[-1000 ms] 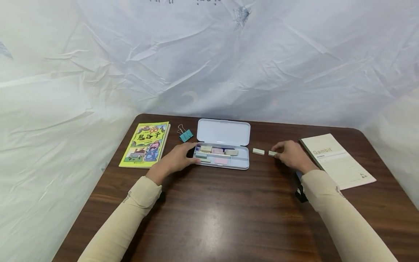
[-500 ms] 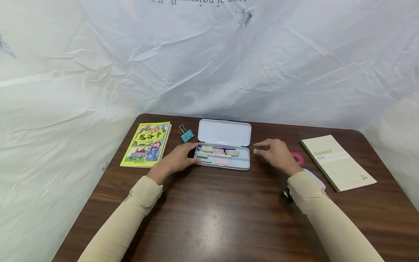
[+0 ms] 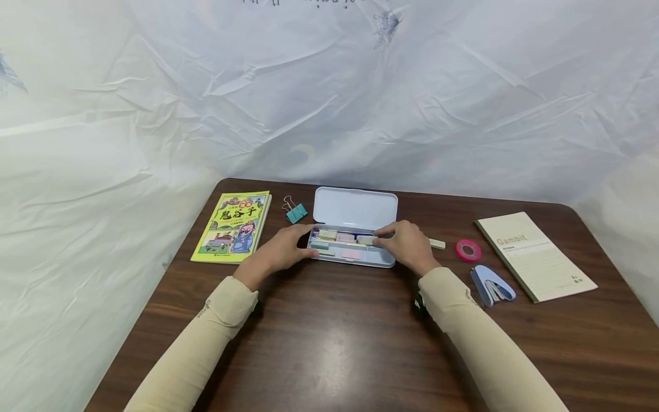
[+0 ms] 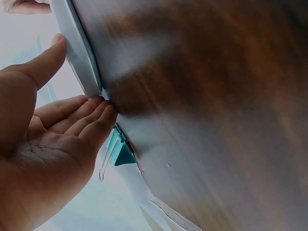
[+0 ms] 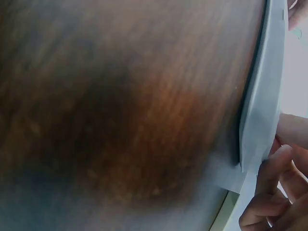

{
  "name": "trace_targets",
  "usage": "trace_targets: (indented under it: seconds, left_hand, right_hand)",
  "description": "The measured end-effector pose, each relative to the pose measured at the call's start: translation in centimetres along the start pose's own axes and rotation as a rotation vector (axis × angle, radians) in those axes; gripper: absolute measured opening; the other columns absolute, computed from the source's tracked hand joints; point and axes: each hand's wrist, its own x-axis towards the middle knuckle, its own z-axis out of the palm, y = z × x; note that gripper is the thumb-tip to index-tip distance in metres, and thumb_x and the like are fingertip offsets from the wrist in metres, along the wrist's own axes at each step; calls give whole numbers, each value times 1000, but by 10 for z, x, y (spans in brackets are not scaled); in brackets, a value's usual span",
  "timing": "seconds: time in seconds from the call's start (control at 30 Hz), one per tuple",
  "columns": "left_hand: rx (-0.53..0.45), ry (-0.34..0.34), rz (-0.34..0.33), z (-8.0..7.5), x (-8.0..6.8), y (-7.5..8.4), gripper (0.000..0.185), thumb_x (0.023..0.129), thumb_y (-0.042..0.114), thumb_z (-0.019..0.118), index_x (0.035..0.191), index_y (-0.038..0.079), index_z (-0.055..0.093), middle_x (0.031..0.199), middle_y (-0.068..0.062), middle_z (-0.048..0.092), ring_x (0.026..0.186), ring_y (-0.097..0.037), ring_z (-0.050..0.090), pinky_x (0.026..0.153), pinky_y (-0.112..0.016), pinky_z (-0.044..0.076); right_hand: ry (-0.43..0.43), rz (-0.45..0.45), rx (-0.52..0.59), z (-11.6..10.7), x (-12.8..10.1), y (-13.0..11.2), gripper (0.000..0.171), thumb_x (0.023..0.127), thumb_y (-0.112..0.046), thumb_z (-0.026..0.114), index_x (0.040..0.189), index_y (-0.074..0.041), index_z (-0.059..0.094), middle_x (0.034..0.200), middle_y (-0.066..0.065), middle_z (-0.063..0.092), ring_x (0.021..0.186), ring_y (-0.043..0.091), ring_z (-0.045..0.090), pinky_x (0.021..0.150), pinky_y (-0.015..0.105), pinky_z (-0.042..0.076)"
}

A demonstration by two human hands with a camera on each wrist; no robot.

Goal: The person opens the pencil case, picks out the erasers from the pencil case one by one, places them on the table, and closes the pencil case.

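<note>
From the head camera we see an open pencil case (image 3: 355, 209) at the far middle of the brown surface (image 3: 329, 337). Our left hand (image 3: 280, 252) rests with straight fingers against the case's left end. Our right hand (image 3: 404, 246) reaches into the case's right end; whether it pinches anything we cannot tell. Right of the case lie an eraser (image 3: 437, 244), a pink tape roll (image 3: 468, 250), a stapler (image 3: 492, 284) and a notebook (image 3: 535, 254). Left of the case lie a binder clip (image 3: 296, 210) and a yellow book (image 3: 231, 225).

At the left wrist, the spread fingers (image 4: 84, 115) touch the case's corner, the clip just beyond.

At the right wrist, curled fingers (image 5: 269, 192) sit beside the case's edge.
</note>
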Motion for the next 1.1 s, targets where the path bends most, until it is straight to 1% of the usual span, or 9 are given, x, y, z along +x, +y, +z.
trace_targets:
  seconds: [0.1, 0.13, 0.23, 0.43, 0.53, 0.67, 0.77, 0.9, 1.1]
  left_hand:
    - [11, 0, 4, -1, -1, 2, 89, 106, 52, 82, 176, 9, 46, 177, -16, 54, 168, -36, 48, 137, -57, 43]
    - [10, 1, -7, 2, 4, -5, 89, 106, 52, 82, 176, 10, 46, 177, -15, 53, 168, -36, 49, 137, -58, 44]
    - [25, -6, -16, 5, 9, -12, 90, 106, 52, 82, 177, 11, 45, 178, -14, 52, 169, -35, 48, 138, -56, 43]
    - [11, -21, -38, 10, 16, -22, 91, 104, 51, 85, 177, 14, 46, 178, -11, 53, 168, -33, 48, 137, -56, 44]
    - [8, -21, -38, 11, 16, -23, 90, 104, 50, 86, 176, 14, 47, 177, -11, 54, 168, -33, 49, 137, -56, 45]
    - [9, -13, -30, 9, 13, -18, 89, 105, 50, 84, 177, 13, 46, 178, -13, 53, 168, -34, 49, 137, -57, 44]
    - [5, -16, -24, 6, 8, -12, 88, 106, 51, 82, 177, 12, 45, 178, -14, 53, 168, -35, 48, 137, -58, 43]
    - [-6, -17, -34, 2, 3, -3, 86, 107, 49, 82, 177, 13, 46, 178, -14, 52, 169, -34, 47, 138, -57, 42]
    - [-10, -8, -22, -1, 1, -1, 87, 106, 49, 83, 176, 11, 47, 178, -16, 52, 168, -39, 47, 137, -61, 42]
  right_hand:
    - [13, 9, 1, 1, 0, -1, 30, 106, -29, 84, 130, -11, 89, 147, 20, 79, 126, 37, 76, 100, 54, 64]
    - [18, 11, 0, 1, 0, -2, 29, 106, -29, 84, 129, -11, 89, 146, 20, 79, 125, 37, 76, 98, 53, 64]
    - [24, 17, 9, 2, -1, -2, 27, 106, -28, 85, 127, -12, 90, 145, 19, 80, 124, 37, 76, 94, 50, 63]
    - [23, 18, 45, 5, 0, 2, 25, 105, -28, 86, 124, -14, 91, 143, 19, 81, 127, 39, 76, 98, 53, 63]
    - [49, -8, 62, 13, 7, 17, 23, 103, -34, 88, 119, -19, 93, 137, 16, 84, 116, 32, 77, 89, 43, 62]
    - [84, -36, 133, 12, 7, 22, 19, 103, -30, 87, 116, -18, 93, 128, 15, 87, 103, 26, 72, 82, 35, 53]
    - [94, -17, 212, 0, -3, 16, 18, 106, -21, 83, 119, -11, 92, 127, 19, 86, 101, 29, 68, 85, 35, 50]
    - [111, 28, 256, -13, -9, 23, 20, 108, -20, 81, 123, -9, 90, 132, 21, 84, 100, 28, 63, 81, 32, 49]
    - [133, 89, 252, -33, -19, 39, 22, 109, -22, 81, 124, -7, 89, 126, 24, 84, 93, 28, 63, 74, 29, 51]
